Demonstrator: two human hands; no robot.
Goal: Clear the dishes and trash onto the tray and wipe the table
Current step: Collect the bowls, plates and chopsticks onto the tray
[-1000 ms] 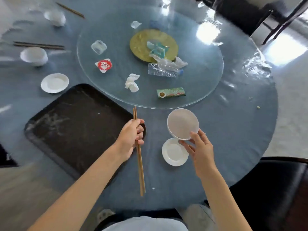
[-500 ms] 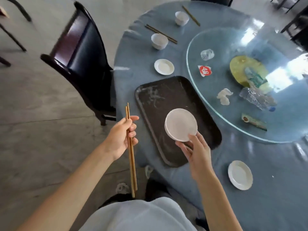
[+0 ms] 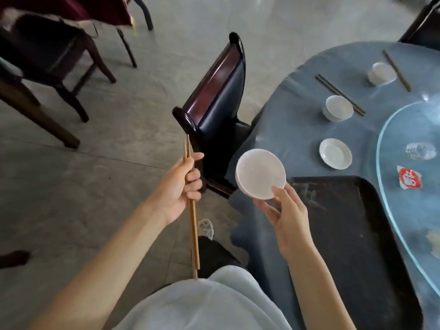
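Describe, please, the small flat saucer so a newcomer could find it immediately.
On the blue round table, look just beyond the black tray. The saucer lies there, shallow and flat, unlike the two deeper white bowls farther back.

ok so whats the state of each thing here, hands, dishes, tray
left hand: grips chopsticks
right hand: holds white bowl, tilted, off the table
black tray: on table, nothing on the part in view
saucer: flat on table
two small bowls: upright on table

Grey concrete floor, a dark chair beside the blue-clothed table
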